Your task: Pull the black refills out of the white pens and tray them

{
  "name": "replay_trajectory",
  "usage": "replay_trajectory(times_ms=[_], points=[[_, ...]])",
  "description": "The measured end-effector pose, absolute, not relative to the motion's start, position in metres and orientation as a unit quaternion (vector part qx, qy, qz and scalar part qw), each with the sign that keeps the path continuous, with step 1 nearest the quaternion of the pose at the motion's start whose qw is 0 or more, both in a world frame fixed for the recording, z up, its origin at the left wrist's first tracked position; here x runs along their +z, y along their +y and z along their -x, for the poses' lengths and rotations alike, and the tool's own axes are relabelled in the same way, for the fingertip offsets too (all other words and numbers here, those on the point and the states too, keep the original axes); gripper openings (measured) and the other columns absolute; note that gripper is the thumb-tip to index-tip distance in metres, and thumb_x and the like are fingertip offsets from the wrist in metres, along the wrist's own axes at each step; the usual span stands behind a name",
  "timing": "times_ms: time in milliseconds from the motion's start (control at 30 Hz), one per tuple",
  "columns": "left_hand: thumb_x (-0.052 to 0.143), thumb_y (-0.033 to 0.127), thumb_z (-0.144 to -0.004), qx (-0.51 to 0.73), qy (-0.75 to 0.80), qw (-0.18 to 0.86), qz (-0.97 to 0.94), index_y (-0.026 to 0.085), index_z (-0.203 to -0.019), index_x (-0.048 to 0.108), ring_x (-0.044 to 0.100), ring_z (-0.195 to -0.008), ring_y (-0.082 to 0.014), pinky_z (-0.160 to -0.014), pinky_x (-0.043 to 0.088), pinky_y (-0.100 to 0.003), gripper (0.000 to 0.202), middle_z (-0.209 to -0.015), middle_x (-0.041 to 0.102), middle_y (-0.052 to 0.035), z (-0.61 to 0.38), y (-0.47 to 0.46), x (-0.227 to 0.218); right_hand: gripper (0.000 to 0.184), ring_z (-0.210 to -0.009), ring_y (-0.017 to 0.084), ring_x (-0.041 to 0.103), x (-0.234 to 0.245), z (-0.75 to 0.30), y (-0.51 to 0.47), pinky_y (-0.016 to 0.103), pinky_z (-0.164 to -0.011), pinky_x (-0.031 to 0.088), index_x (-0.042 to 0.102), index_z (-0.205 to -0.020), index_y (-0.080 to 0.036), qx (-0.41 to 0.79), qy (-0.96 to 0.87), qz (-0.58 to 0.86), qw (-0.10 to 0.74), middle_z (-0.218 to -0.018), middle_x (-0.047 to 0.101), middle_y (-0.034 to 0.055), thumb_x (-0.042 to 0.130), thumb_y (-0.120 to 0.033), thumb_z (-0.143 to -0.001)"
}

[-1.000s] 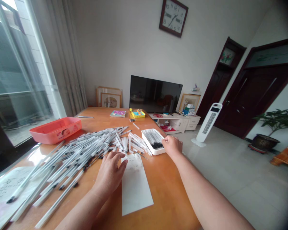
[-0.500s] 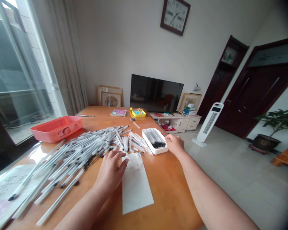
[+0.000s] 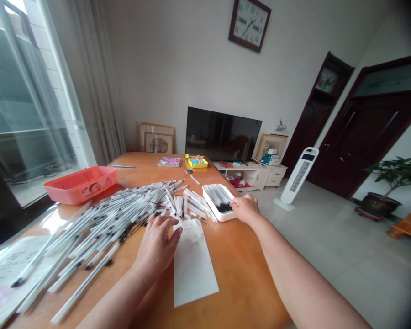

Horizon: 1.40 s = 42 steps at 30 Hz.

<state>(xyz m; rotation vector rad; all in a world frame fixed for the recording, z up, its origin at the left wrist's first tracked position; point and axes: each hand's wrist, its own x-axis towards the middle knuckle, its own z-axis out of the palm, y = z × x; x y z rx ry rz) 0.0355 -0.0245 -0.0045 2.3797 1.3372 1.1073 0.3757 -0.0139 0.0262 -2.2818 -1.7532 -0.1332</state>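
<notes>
My left hand (image 3: pixel 158 243) is open, its thumb and fingers apart, at the top left edge of a white paper slip (image 3: pixel 194 269). Just beyond its fingertips spreads a loose heap of clear pen barrels (image 3: pixel 116 214), some with black ends. A white box (image 3: pixel 208 195) at the table's right side holds a row of clear pens (image 3: pixel 219 195) with black tips toward me. Over the box's near right rim, by the black tips, my right hand (image 3: pixel 247 209) is curled with fingers together. What its fingertips grip, if anything, is hidden.
A red plastic basket (image 3: pixel 82 185) stands at the left on the wooden table (image 3: pixel 239 269). Near the far edge lie a booklet (image 3: pixel 169 161) and a yellow box (image 3: pixel 197 161). A written sheet (image 3: pixel 7 260) lies under pens at the left. The table's edge runs beneath my right forearm.
My right hand has shifted slightly left, from beside the white box to over its rim and the black pen tips. My left hand has stayed nearly still.
</notes>
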Motion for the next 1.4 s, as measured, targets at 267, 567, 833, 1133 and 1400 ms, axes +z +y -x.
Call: replay_trajectory(times_ms=[267,567,833,1133,1400], points=[[0.054,0.045,-0.094,0.378,0.454,0.096,-0.801,0.025,-0.106,0.071,0.058,-0.114,-0.0295,-0.101,0.046,-0.049,0.030,-0.118,0.065,-0.0089,-0.035,-0.026,-0.005,0.026,-0.107,0.027,0.053,0.021,-0.369,-0.021,0.038,-0.088,0.030,0.073,-0.094,-0.029,-0.083,-0.604,0.773,0.174,-0.088,0.072,0.0057,0.048,-0.029,-0.093],[0.054,0.044,-0.094,0.381,0.456,0.097,-0.798,0.025,-0.106,0.072,0.057,-0.113,-0.0298,-0.099,0.047,-0.048,0.029,-0.117,0.065,-0.0091,-0.035,-0.029,-0.001,0.024,-0.100,0.023,0.057,0.022,-0.363,-0.035,0.035,-0.089,0.030,0.070,-0.087,-0.027,-0.074,-0.628,0.756,0.169,-0.082,0.070,0.0030,0.047,-0.025,-0.093],[0.055,0.041,-0.093,0.396,0.450,0.090,-0.795,0.025,-0.105,0.072,0.056,-0.115,-0.0309,-0.100,0.046,-0.050,0.027,-0.117,0.066,-0.0093,-0.034,-0.028,-0.001,0.029,-0.104,0.025,0.061,0.037,-0.358,-0.021,0.038,-0.094,0.035,0.072,-0.101,-0.027,-0.080,-0.608,0.776,0.151,-0.099,0.074,0.0064,0.044,-0.028,-0.094],[0.054,0.041,-0.094,0.386,0.459,0.086,-0.795,0.025,-0.105,0.073,0.058,-0.113,-0.0305,-0.098,0.047,-0.050,0.027,-0.117,0.065,-0.0098,-0.033,-0.029,0.001,0.056,-0.154,0.029,0.014,0.021,-0.349,0.048,0.046,-0.122,0.015,0.039,-0.155,-0.032,0.048,-0.692,0.712,0.106,-0.165,0.029,0.0002,0.029,-0.049,-0.102],[0.054,0.040,-0.094,0.383,0.459,0.076,-0.798,0.026,-0.105,0.073,0.057,-0.114,-0.0311,-0.099,0.047,-0.050,0.026,-0.118,0.065,-0.0097,-0.033,-0.032,0.004,0.061,-0.156,0.026,-0.001,0.004,-0.358,0.060,0.046,-0.124,0.005,0.025,-0.160,-0.031,0.113,-0.704,0.698,0.066,-0.169,0.008,0.0004,0.021,-0.053,-0.103]])
